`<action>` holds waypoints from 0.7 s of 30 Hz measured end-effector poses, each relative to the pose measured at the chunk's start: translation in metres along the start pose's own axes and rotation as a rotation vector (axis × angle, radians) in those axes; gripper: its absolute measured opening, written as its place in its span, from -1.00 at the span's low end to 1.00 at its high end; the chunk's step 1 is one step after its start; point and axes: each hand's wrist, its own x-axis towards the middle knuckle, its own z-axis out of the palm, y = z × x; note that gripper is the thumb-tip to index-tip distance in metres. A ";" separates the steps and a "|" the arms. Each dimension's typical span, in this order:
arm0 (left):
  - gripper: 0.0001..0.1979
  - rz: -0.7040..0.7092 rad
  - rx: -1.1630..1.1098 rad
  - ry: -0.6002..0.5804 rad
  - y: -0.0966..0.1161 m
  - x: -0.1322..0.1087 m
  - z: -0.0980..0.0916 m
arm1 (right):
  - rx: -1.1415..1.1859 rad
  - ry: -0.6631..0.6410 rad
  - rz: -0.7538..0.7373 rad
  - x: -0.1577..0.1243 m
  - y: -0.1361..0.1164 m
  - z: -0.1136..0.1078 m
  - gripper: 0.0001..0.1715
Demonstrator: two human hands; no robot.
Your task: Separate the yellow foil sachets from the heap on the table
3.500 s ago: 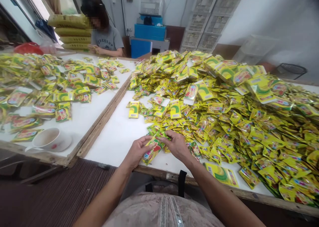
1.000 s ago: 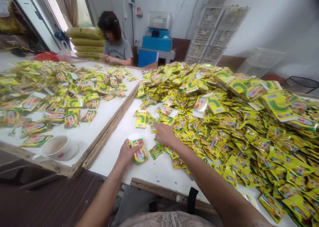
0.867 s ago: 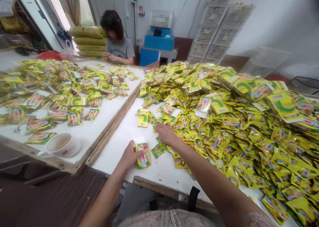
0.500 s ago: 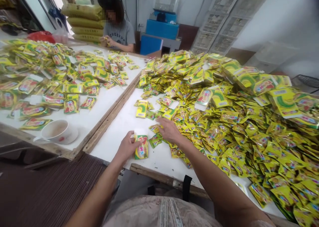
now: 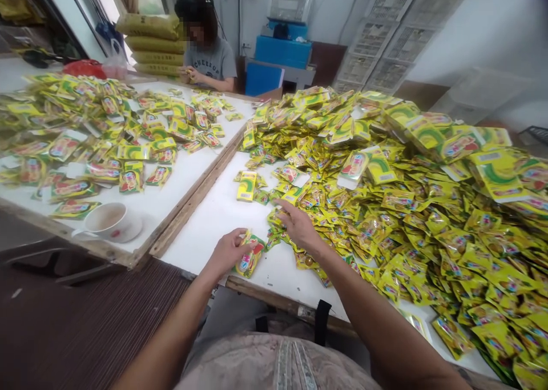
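Observation:
My left hand (image 5: 231,253) is closed on a small yellow and green printed carton (image 5: 249,258), tilted near the table's front edge. The fingers grip its left side and upper end. To the right, my right hand (image 5: 297,224) reaches over small yellow sachets (image 5: 276,217) at the edge of a large heap. Its index finger is stretched out and its fingers are apart; the fingertips are at the sachets, and no sachet is seen lifted. Another yellow carton (image 5: 246,186) lies just beyond both hands, with a few sachets around it.
A big heap of sachets (image 5: 385,230) fills the right side, with cartons (image 5: 496,173) on top. Across a wooden strip (image 5: 201,187), more cartons (image 5: 131,179) and a cup (image 5: 107,221) sit on the left table. A co-worker (image 5: 209,59) sits behind, handling something small.
The carton in my left hand has tilted and its white upper flap no longer shows. My right hand has shifted slightly over the sachets. The view has moved a little.

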 end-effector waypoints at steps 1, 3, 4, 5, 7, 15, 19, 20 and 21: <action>-0.45 0.000 0.002 -0.005 0.000 0.001 0.001 | 0.055 0.000 0.029 -0.003 -0.002 -0.002 -0.64; -0.45 -0.002 -0.008 -0.034 0.001 0.000 0.004 | 0.118 -0.023 0.073 -0.007 -0.007 -0.004 -0.73; -0.45 -0.003 -0.021 -0.055 0.002 0.000 0.005 | 0.125 -0.042 0.075 -0.009 -0.009 -0.004 -0.80; -0.46 -0.004 -0.037 -0.076 0.003 -0.001 0.006 | 0.117 -0.073 0.061 -0.009 -0.012 -0.005 -0.86; -0.47 -0.010 -0.070 -0.107 0.005 -0.003 0.006 | 0.083 -0.172 0.003 -0.009 -0.017 -0.006 -0.89; -0.49 -0.059 -0.158 -0.134 0.013 -0.007 0.002 | 0.040 -0.384 -0.085 0.003 -0.033 -0.004 -0.88; -0.47 -0.089 -0.184 -0.094 0.013 -0.004 -0.002 | 0.090 -0.238 0.000 0.004 -0.032 0.005 -0.84; -0.47 -0.090 -0.183 -0.105 0.013 -0.003 -0.002 | 0.067 -0.221 -0.003 0.004 -0.032 0.006 -0.89; -0.46 -0.086 -0.176 -0.117 0.012 -0.003 -0.002 | 0.034 -0.221 -0.017 0.004 -0.032 0.006 -0.95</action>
